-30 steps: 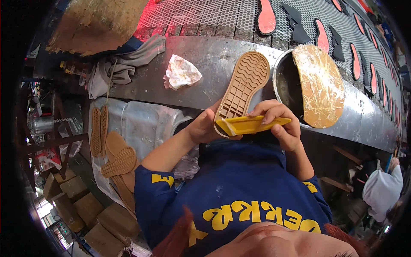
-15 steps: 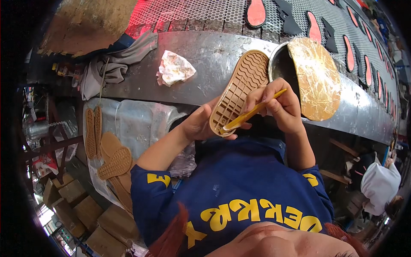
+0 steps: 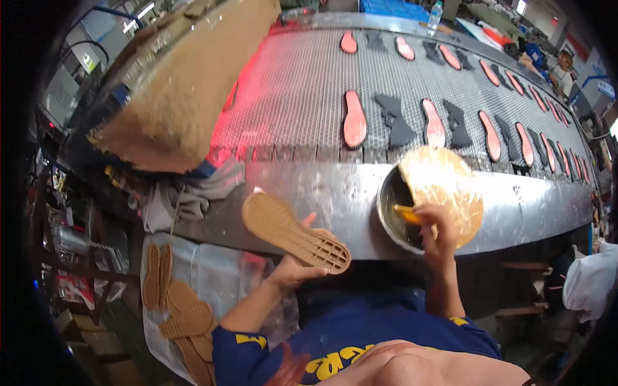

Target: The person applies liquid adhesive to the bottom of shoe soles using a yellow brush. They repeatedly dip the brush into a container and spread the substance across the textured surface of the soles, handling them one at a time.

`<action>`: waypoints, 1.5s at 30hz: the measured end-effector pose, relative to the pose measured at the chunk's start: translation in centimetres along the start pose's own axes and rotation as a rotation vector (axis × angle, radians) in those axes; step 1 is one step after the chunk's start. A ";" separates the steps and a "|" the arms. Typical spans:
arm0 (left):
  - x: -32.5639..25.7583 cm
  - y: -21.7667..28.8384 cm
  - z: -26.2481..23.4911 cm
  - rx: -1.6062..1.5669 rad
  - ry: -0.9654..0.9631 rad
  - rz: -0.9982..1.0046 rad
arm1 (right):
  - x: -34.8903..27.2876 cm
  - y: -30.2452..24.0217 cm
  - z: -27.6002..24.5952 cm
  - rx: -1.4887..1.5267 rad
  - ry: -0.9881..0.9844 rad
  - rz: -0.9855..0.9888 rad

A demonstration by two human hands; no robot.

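My left hand is closed around a tan shoe sole, held tilted above the metal ledge with its grooved, gridded face showing. To its right, my right hand pinches a yellow-handled brush over the mouth of a round metal pot. The brush's tip is hard to make out against the dark inside. A tan lid wrapped in shiny tape covers the pot's right part, close by my right hand.
Beyond the metal ledge, a mesh conveyor carries pink insoles and black cut pieces. Grey cloth and a large cardboard piece lie left. More soles rest on a plastic-covered surface. A person is far right.
My right hand has carried the brush away from the sole to the pot. My left hand has swung the sole leftward and down. The view has tipped up, showing more conveyor.
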State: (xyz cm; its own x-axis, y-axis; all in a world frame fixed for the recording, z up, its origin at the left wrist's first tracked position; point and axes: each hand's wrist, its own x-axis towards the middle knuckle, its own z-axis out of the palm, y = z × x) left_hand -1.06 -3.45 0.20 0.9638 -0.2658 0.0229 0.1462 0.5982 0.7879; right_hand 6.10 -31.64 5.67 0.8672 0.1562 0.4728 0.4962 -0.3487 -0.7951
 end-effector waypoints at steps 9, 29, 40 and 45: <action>2.7 5.8 0.8 0.520 0.138 0.267 | -1.5 0.1 0.8 -0.300 -0.117 -0.153; 1.9 6.4 7.3 0.155 -0.181 0.509 | -0.1 -5.8 1.6 0.248 0.118 -0.436; 0.1 8.0 10.0 0.129 -0.074 0.159 | -0.1 -6.5 2.8 0.204 0.150 -0.419; 0.0 7.9 9.8 -0.244 0.042 0.102 | -1.5 -8.2 3.8 0.245 0.006 -0.560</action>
State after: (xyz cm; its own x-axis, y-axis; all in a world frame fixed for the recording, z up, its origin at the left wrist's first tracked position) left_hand -2.10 -6.14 12.51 0.9840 -0.1660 0.0654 0.0920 0.7861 0.6112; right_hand 0.86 -25.47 10.03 0.4720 0.2493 0.8456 0.8722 0.0074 -0.4891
